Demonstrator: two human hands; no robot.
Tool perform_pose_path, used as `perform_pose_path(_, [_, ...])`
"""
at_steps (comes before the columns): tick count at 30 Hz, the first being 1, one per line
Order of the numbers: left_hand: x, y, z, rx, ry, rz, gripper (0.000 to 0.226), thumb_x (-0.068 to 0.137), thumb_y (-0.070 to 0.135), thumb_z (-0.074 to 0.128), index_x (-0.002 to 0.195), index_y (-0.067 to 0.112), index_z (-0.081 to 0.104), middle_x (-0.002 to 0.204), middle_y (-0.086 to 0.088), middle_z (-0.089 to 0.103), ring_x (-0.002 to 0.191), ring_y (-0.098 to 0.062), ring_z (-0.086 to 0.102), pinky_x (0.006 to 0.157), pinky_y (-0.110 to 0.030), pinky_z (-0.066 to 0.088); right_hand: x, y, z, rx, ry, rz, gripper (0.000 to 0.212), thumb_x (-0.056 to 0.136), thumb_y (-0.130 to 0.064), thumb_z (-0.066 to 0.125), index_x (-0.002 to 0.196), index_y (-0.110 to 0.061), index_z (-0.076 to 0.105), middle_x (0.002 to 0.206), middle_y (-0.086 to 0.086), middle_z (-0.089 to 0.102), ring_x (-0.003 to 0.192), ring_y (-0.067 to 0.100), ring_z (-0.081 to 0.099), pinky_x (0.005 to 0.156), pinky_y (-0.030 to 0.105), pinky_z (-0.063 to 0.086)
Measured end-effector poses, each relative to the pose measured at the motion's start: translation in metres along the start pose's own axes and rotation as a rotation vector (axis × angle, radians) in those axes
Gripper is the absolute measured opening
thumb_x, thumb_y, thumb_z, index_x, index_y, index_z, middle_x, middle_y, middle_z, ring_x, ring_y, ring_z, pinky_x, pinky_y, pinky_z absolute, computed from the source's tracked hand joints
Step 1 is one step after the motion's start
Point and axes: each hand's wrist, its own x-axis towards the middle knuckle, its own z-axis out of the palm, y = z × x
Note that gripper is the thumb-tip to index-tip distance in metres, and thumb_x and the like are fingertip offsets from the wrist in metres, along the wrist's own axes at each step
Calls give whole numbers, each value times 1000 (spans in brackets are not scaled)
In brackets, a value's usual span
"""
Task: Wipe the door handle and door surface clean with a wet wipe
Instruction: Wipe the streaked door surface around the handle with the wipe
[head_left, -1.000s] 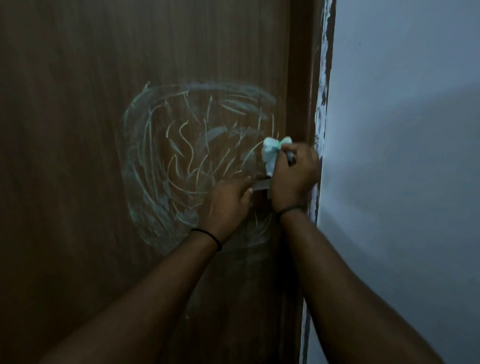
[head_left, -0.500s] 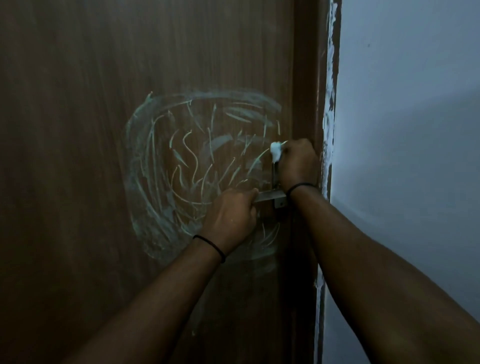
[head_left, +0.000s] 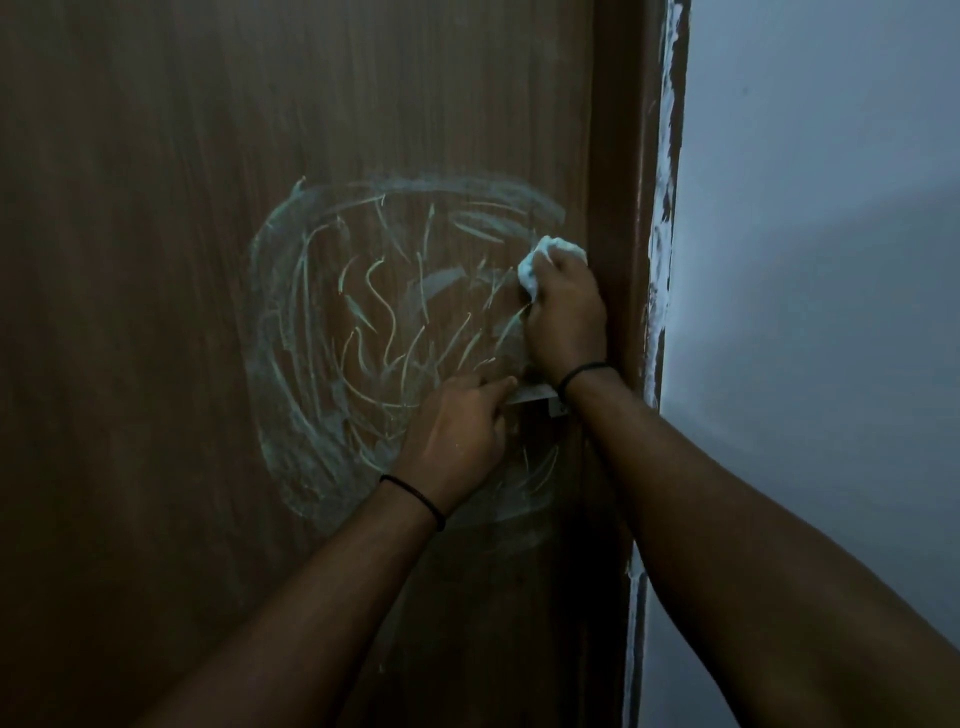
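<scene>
Right hand (head_left: 566, 317) bunched around a crumpled white wet wipe (head_left: 545, 260), pressed flat to the brown door (head_left: 208, 260) just above the metal door handle (head_left: 535, 397), wipe poking out past the fingertips on the upper left. Left hand (head_left: 457, 431) lower and to the left, fingers loosely curled, index fingertip touching the handle's near end; gripping or merely resting, impossible to tell. Pale swirled smear (head_left: 363, 338) spread across the door left of both hands. Thin black bands (head_left: 415, 499) on both wrists. Door frame and pale wall (head_left: 831, 260) off to the right of the right hand
</scene>
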Motion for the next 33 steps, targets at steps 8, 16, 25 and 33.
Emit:
perform_pose_path(8, [-2, 1, 4, 25, -5, -24, 48, 93, 8, 50, 140, 18, 56, 110, -8, 63, 92, -27, 61, 68, -29, 42, -4, 13, 0, 17, -152, 24, 51, 104, -24, 33, 153, -16, 22, 161, 11, 13, 148, 29, 16, 119, 41, 19])
perform_pose_path(16, [3, 4, 1, 47, -6, 5, 42, 90, 9, 53, 130, 14, 64, 124, -9, 64, 105, -29, 62, 77, -33, 50, 0, 18, -8, 171, -147, 41, 55, 105, -23, 32, 155, -14, 10, 157, 13, 27, 139, 28, 37, 112, 41, 36])
perform_pose_path(25, [-5, 3, 3, 36, -6, -22, 45, 93, 18, 51, 138, 17, 56, 123, -7, 64, 102, -25, 63, 81, -40, 54, 7, 19, -8, 82, -147, 45, 53, 104, -14, 34, 154, -10, 17, 159, 11, 21, 146, 22, 22, 120, 35, 21])
perform_pose_path(33, [-6, 3, 4, 35, 27, -13, 43, 94, 23, 46, 134, 15, 61, 111, -7, 68, 90, -23, 64, 71, -39, 53, 1, 16, -10, 97, -193, -91, 55, 101, -10, 37, 153, -11, 20, 159, 8, 23, 147, 21, 19, 121, 38, 19])
